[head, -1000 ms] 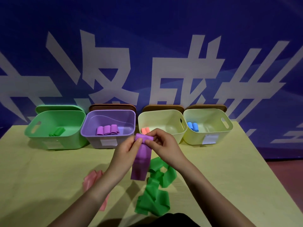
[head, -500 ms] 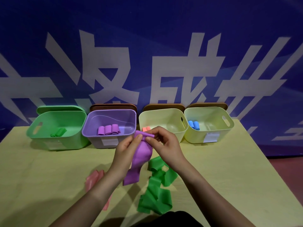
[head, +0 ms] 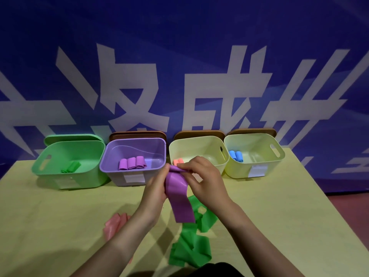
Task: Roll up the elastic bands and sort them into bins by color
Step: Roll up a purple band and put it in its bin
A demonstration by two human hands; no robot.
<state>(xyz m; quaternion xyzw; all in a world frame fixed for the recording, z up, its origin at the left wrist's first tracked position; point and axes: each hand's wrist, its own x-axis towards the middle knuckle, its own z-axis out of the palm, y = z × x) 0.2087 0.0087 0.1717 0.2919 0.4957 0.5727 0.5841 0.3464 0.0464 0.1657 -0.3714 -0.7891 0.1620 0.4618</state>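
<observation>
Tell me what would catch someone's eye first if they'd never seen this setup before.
Probably the purple band at the centre, gripped at its top by the left hand and right hand, its tail hanging over a loose green band on the table. Behind stands a row of four bins, the green bin and purple bin matching the rolls inside. A pink band lies near the left forearm.

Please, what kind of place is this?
Probably a staged demonstration or recording booth, not a home: a printed blue banner with large white characters fills the back, and a plain table carries four labelled bins in a neat row.
</observation>
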